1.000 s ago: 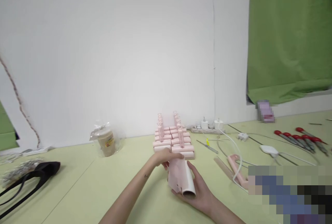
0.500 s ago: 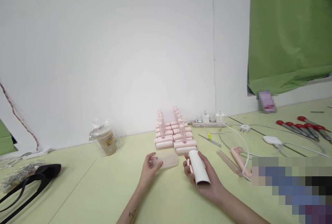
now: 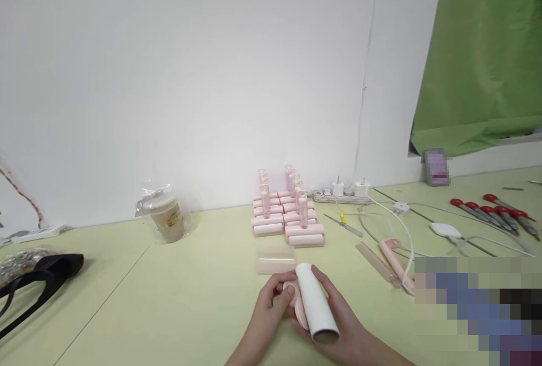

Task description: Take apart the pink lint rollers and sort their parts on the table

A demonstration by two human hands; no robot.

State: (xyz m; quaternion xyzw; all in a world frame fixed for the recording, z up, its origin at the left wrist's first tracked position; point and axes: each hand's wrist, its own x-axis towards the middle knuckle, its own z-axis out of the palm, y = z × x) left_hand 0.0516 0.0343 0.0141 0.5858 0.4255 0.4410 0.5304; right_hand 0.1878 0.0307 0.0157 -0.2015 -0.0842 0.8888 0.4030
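Observation:
My right hand [image 3: 342, 321] is wrapped around a white roll [image 3: 317, 304] that sits on a pink holder [image 3: 298, 305]. My left hand [image 3: 269, 305] pinches the pink holder at the roll's left side. A translucent pink cover [image 3: 275, 259] lies on the table just beyond both hands, untouched. Behind it stands a stack of several finished pink rollers [image 3: 285, 216] with upright handles.
A wrapped cup [image 3: 166, 219] stands at the back left, a black bag strap [image 3: 38, 278] at far left. To the right lie a pink handle [image 3: 396, 264], white cables [image 3: 393, 225], a power strip [image 3: 339, 196] and red-handled tools [image 3: 495, 213]. A green sheet [image 3: 483, 55] hangs at the right.
My left hand let go of the translucent cover, which now lies on the table, and came back to the roll. Both hands now hold the roll and its pink holder together.

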